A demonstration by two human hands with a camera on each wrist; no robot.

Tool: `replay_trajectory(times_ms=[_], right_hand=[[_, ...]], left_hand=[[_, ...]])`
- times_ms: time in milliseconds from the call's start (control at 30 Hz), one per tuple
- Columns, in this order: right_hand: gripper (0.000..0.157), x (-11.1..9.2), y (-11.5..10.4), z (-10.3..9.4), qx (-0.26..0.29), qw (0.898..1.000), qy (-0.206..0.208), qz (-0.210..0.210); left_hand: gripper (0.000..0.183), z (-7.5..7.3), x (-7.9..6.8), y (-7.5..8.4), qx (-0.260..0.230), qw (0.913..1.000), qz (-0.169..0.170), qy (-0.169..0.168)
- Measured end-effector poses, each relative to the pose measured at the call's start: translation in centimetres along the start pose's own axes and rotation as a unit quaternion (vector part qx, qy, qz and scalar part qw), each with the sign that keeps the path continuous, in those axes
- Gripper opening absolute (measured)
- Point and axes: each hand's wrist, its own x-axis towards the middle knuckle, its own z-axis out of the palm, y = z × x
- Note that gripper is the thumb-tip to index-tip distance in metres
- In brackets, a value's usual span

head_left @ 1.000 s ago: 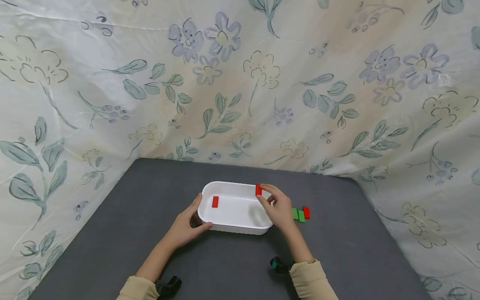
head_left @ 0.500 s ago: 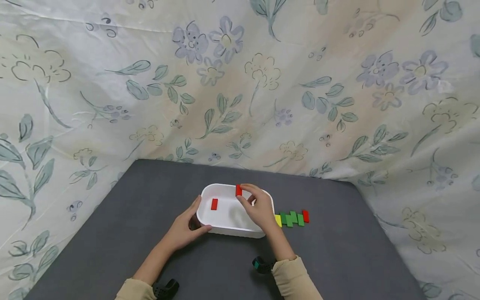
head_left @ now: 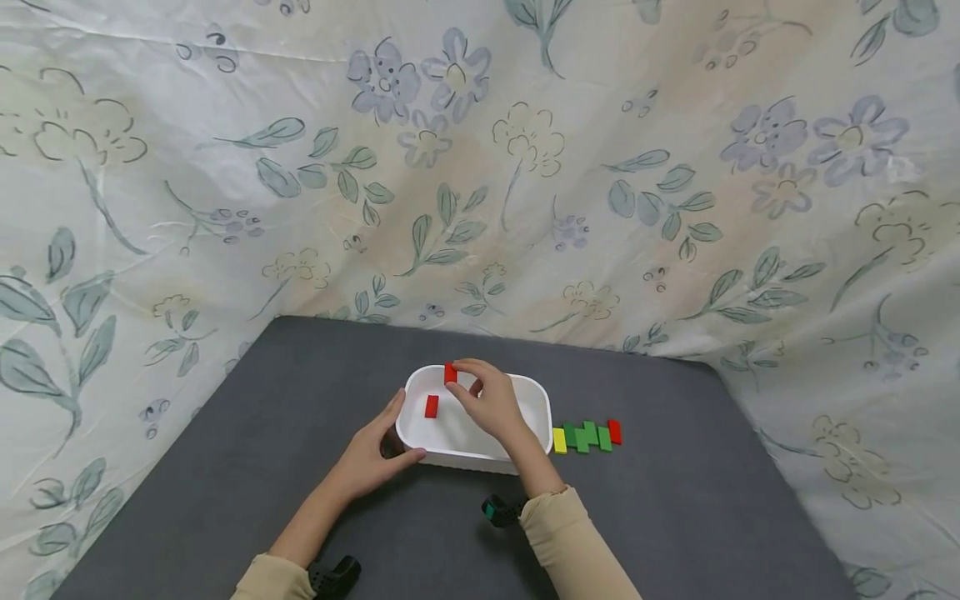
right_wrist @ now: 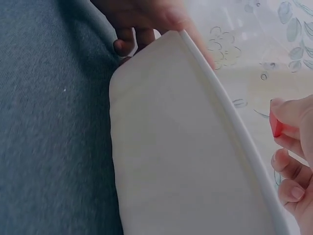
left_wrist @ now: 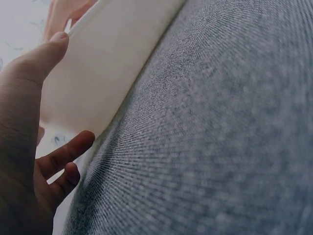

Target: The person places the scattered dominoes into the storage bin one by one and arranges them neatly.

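A white rectangular plastic container (head_left: 480, 457) with rounded corners stands on the grey tabletop. My left hand (head_left: 367, 457) holds its left end, thumb at the near rim and fingers along the end wall; in the left wrist view the thumb (left_wrist: 51, 51) touches the rim and the lower fingers are loosely bent. My right hand (head_left: 491, 404) pinches a small red rectangular block (head_left: 451, 373) between thumb and fingers, above the container. In the right wrist view that red block (right_wrist: 275, 120) is upright at the fingertips. Another red block (head_left: 432, 407) lies inside, near the left end.
Right of the container, a yellow block (head_left: 559, 441), several green blocks (head_left: 582, 440) and a red block at the end (head_left: 615, 432) lie in a staggered row. A floral cloth (head_left: 480, 167) hangs behind the grey tabletop (head_left: 675, 517).
My right hand has moved left over the container, carrying the red block toward its left part. The row of blocks on the right has come into fuller view. My left hand stays put.
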Motion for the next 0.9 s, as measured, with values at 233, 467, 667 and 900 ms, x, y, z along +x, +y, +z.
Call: replay_trajectory(times_ms=[233,467,667,900], right_hand=[[0.033,0.9,0.0,1.2,-0.033,0.998,-0.05,0.03],[0.031,1.2,0.4,2.1,-0.087,0.992,-0.091,0.031],[0.029,1.7,0.4,2.6,-0.146,0.979,-0.121,0.073],[0.028,2.7,0.3,3.2,-0.173,0.966,-0.146,0.124]], left_hand=[[0.106,-0.4,0.4,-0.1,-0.007,0.9999,0.006,-0.008],[0.104,-0.7,0.9,-0.5,-0.003,0.9998,0.01,-0.015],[0.105,-0.9,1.4,-0.9,-0.005,0.9998,0.014,-0.014],[0.104,-1.4,2.2,-1.1,-0.007,0.9996,0.024,-0.014]])
